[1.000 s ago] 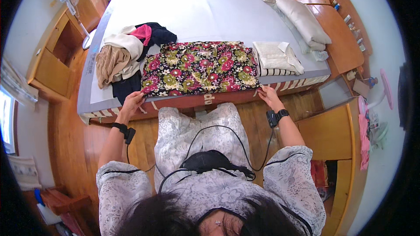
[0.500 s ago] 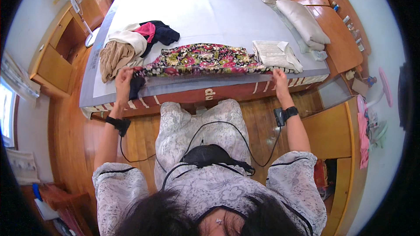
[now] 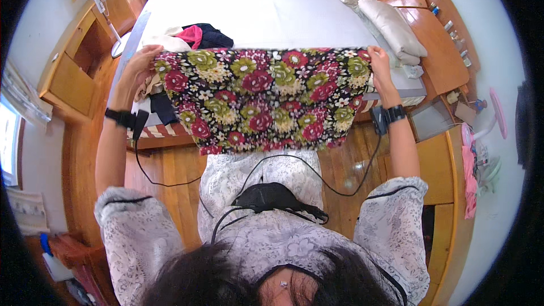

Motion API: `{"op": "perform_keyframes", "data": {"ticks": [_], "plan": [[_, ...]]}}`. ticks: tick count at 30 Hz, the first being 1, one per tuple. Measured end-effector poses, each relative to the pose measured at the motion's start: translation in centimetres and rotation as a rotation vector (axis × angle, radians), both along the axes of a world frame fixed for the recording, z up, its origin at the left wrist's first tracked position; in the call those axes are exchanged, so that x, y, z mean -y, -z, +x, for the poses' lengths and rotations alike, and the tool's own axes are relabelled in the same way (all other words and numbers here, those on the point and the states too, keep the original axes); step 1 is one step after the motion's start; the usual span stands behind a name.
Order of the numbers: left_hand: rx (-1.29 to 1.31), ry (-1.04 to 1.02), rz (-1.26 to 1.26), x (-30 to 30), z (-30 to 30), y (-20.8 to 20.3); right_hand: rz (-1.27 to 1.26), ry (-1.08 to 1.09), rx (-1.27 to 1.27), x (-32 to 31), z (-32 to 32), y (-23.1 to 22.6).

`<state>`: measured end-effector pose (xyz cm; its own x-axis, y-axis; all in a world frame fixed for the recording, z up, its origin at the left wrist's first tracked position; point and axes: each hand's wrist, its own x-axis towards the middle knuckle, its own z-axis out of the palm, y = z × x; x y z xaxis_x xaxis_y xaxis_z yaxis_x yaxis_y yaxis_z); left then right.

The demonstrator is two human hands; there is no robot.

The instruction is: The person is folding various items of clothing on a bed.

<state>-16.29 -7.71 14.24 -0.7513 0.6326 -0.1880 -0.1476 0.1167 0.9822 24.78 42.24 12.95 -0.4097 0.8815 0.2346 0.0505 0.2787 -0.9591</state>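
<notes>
Fingers of the left hand (image 3: pixel 137 69) are pinched on the upper left corner of a flowered cloth (image 3: pixel 260 99). Just beyond and to the right of those fingers, a heap of clothes (image 3: pixel 209 36) in white, pink and dark blue lies on the bed (image 3: pixel 272 11). Between the two hands the cloth hangs spread out, its top edge drawn almost straight, its lower edge near the person's lap. It looks light, thin and soft, likely to droop and crease but not break; the corners seem the best hold, since a single pinch mid-edge would probably let the sides sag. No label or lettering can be made out on it, only printed flowers. Fingers of the right hand (image 3: pixel 382 69) are closed on the upper right corner. Beyond them lie pillows (image 3: pixel 391 29); farther right, bottles (image 3: pixel 449 25) are too small to read.
</notes>
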Motion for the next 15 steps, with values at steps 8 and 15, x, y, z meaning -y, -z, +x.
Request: {"op": "perform_keyframes", "data": {"ticks": [8,15], "plan": [[0.2,0.048,0.122,-5.6,-5.6,-1.6,-0.296,-0.248,-0.213,-7.4,-5.9,-0.4],[-0.117,0.048,0.321,-6.0,-6.1,-5.6,-0.099,-0.284,-0.312,-7.7,-5.3,-4.6]]}}
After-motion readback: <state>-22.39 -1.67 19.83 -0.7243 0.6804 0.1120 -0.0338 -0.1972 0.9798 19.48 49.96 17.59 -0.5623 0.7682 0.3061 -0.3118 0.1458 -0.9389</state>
